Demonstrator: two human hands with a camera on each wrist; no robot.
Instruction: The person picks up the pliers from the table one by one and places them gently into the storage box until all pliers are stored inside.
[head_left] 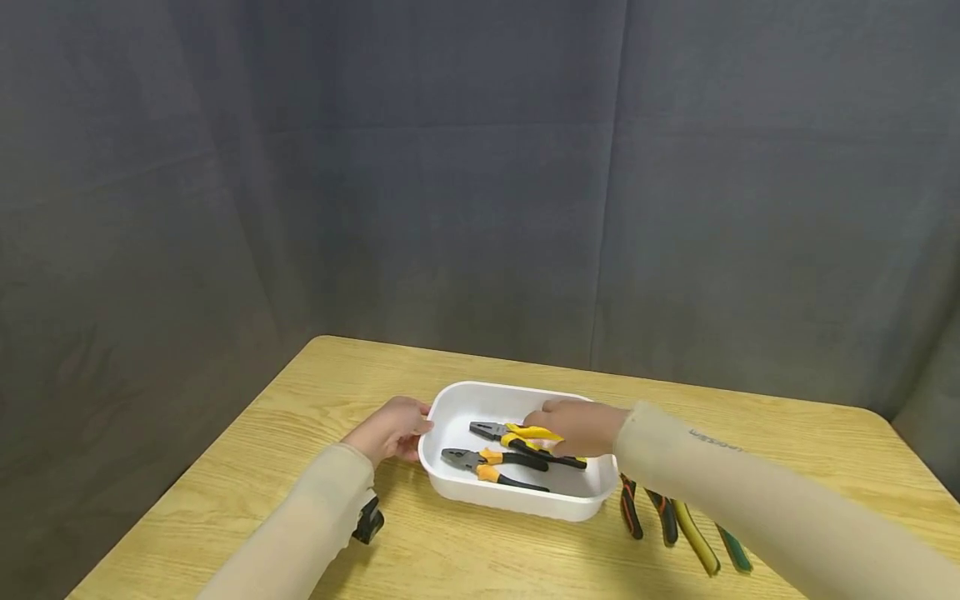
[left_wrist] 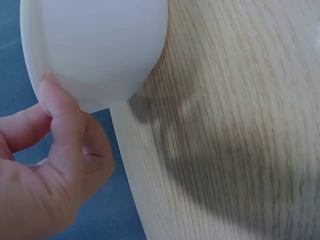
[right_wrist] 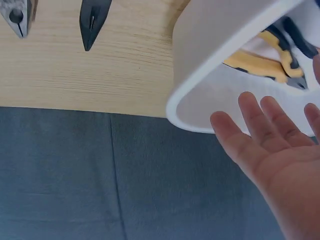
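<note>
Pliers [head_left: 517,433] lay under the open-fingered right hand [head_left: 573,427]; only the left wrist view showed the left hand [head_left: 392,429] pinching the tray [head_left: 450,400] rim at 9 o'clock.

- The head camera looks forward and down from the near side, taking in the whole light wooden table [head_left: 262,467] and the white oval plastic tub [head_left: 517,496] mid-table.
- The left wrist camera sits very close to the tub's left outer wall [left_wrist: 100,45], facing along the tabletop.
- The right wrist camera sits close over the tub's rim [right_wrist: 200,125], seeing inside it.
- All three share the tub.
</note>
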